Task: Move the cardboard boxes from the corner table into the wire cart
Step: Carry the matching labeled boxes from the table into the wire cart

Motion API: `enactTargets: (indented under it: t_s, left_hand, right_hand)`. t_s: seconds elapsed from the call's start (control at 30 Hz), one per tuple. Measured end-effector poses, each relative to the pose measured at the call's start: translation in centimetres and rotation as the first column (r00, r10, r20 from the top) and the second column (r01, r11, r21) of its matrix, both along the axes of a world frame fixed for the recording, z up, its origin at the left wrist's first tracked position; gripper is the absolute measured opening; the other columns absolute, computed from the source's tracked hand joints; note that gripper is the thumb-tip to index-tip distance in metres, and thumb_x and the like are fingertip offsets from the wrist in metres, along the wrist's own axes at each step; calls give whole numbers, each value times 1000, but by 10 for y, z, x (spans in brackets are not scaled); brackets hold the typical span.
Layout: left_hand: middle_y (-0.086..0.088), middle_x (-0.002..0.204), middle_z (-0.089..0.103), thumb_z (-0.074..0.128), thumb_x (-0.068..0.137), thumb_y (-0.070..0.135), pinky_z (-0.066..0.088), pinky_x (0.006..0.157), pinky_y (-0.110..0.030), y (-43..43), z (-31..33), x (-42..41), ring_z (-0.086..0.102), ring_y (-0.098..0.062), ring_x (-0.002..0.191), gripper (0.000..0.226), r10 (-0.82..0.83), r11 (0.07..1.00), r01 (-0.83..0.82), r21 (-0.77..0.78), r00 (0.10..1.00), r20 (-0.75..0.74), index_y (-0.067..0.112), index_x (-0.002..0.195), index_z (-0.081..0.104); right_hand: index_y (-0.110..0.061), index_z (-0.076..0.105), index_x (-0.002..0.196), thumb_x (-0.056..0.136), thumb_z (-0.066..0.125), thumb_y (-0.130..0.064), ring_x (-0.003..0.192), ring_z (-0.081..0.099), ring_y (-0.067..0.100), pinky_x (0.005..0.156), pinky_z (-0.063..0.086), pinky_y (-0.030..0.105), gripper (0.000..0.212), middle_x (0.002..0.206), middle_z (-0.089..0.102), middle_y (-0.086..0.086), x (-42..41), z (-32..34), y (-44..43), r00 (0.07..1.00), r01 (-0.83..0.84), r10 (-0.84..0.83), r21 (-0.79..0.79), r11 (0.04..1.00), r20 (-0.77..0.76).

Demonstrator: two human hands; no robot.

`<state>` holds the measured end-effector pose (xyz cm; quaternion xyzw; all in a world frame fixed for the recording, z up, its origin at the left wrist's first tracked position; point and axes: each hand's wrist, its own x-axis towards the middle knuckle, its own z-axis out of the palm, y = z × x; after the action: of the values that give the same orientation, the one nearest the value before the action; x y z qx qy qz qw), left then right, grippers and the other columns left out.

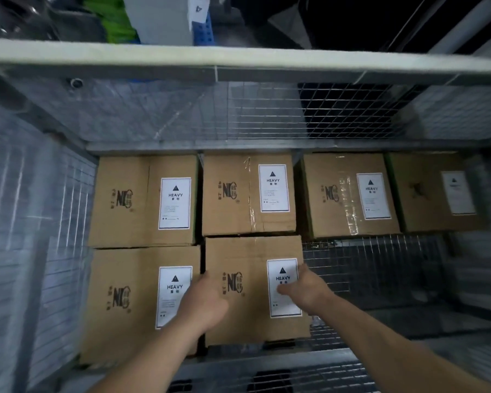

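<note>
I look down into the wire cart (pixel 267 114), where several brown cardboard boxes with white HEAVY labels lie on the mesh floor. The front middle box (pixel 247 319) sits between my hands. My left hand (pixel 203 302) holds its left edge, fingers down in the gap beside the front left box (pixel 125 296). My right hand (pixel 306 287) grips its right edge, thumb on the label. Three boxes (pixel 233 194) plus a dimmer fourth (pixel 428 194) line the back wall.
Bare mesh floor (pixel 380 268) shows to the right of the held box, in front of the two right-hand back boxes. The cart's grey top rail (pixel 238 59) crosses the far side. Beyond it stand dark items and a green object (pixel 116 21).
</note>
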<state>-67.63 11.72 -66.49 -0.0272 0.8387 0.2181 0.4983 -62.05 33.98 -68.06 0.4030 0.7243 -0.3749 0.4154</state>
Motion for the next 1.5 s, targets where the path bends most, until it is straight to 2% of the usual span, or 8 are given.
enactTargets:
  t_s: [0.13, 0.23, 0.37, 0.5, 0.9, 1.1, 1.3, 1.5]
  left_hand:
    - [-2, 125, 55, 64, 91, 40, 50, 90, -33, 2, 46, -10, 58, -20, 105, 36, -102, 995, 100, -22, 988, -119, 19, 119, 57]
    - [-4, 136, 51, 60, 92, 47, 49, 93, -35, 8, 94, -21, 55, -23, 118, 46, -251, 968, 247, -47, 942, -223, 19, 128, 53]
    - [-3, 152, 42, 53, 95, 54, 42, 109, -38, 25, 175, -40, 43, -23, 136, 67, -442, 890, 452, -61, 822, -359, 17, 149, 40]
    - [-1, 152, 44, 49, 95, 57, 39, 111, -41, 48, 260, -58, 40, -21, 138, 65, -567, 779, 622, -76, 648, -508, 19, 148, 41]
    - [3, 152, 40, 41, 94, 65, 36, 111, -44, 146, 460, -34, 33, -19, 141, 68, -580, 431, 892, -135, 159, -799, 22, 147, 38]
    - [2, 155, 38, 39, 96, 66, 34, 113, -45, 189, 518, 28, 31, -18, 144, 71, -512, 297, 949, -109, 62, -857, 21, 150, 35]
    - [2, 150, 45, 42, 94, 67, 39, 109, -44, 219, 561, 121, 37, -19, 140, 69, -417, 166, 978, -122, -43, -908, 21, 146, 42]
    - [1, 149, 48, 41, 93, 69, 40, 107, -42, 222, 595, 240, 39, -20, 140, 69, -357, 52, 989, -137, -110, -928, 22, 144, 46]
  right_hand:
    - [-21, 55, 136, 95, 67, -38, 107, 64, 21, 88, 58, 38, 46, 129, 63, 1, -6, 49, -8, 986, -90, 102, 94, 991, -130]
    - [-29, 53, 138, 94, 62, -47, 114, 61, 20, 92, 57, 40, 48, 136, 58, -4, -9, 104, -6, 943, -188, 235, 204, 961, -236]
    - [-23, 57, 130, 92, 55, -55, 125, 54, 20, 101, 50, 41, 50, 135, 60, -1, -6, 187, 1, 859, -319, 443, 409, 855, -256]
    - [-26, 56, 127, 90, 53, -57, 132, 52, 21, 104, 47, 39, 48, 133, 61, -3, 3, 274, 8, 832, -280, 486, 553, 785, -268]
    - [-24, 40, 151, 90, 46, -71, 140, 45, 18, 105, 44, 37, 77, 153, 49, -5, 90, 478, 52, 898, 98, 279, 775, 625, -339]
    - [-21, 46, 147, 93, 44, -72, 134, 52, 23, 100, 46, 38, 74, 147, 55, -1, 171, 546, 64, 924, 219, 158, 820, 529, -349]
    - [-19, 62, 117, 94, 45, -69, 116, 59, 25, 87, 46, 36, 58, 118, 65, 2, 273, 591, 50, 930, 310, 40, 838, 450, -366]
    - [-17, 60, 125, 94, 42, -70, 119, 59, 25, 97, 50, 43, 64, 129, 64, 4, 392, 625, 19, 914, 399, -68, 853, 336, -400]
